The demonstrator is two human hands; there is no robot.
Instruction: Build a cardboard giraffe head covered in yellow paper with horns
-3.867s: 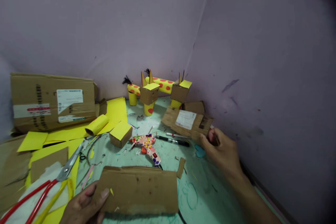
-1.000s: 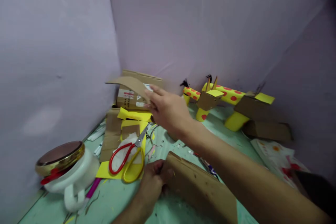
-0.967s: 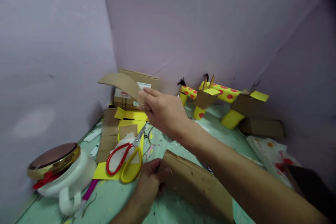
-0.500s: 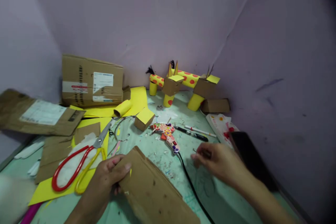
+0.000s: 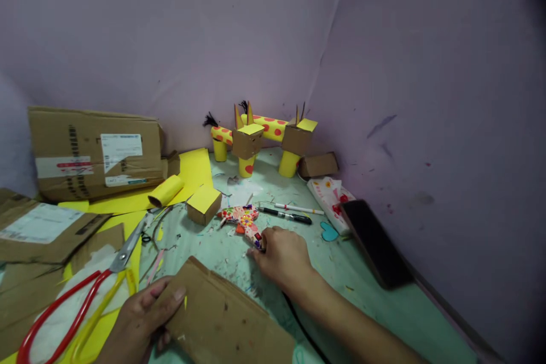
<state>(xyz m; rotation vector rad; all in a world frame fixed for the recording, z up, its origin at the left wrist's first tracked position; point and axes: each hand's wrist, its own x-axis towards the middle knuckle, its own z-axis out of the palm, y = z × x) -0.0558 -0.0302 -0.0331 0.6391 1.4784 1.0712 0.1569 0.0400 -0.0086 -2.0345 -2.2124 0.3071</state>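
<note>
My left hand (image 5: 147, 315) grips a brown piece of cardboard (image 5: 226, 313) by its left edge, thumb on top. A floral-patterned hot glue gun (image 5: 244, 220) lies on the table, and my right hand (image 5: 284, 256) has its curled fingers at the cord end of its handle. The black cord (image 5: 301, 324) runs from under that hand towards the front edge. Just behind the glue gun is a small cardboard box (image 5: 203, 210) with a yellow top. Big scissors (image 5: 91, 290) with red and yellow handles lie left of my left hand.
Cardboard animals (image 5: 248, 148) with yellow, red-spotted bodies stand at the back. A black pen (image 5: 285, 215), a blue paper heart (image 5: 329, 231) and a phone (image 5: 377, 244) lie to the right. A yellow tube (image 5: 167, 190), yellow paper (image 5: 195, 166) and a shipping box (image 5: 98, 153) are on the left.
My right hand has moved left to the handle of the hot glue gun. The view has turned to the right. My left hand still holds the cardboard.
</note>
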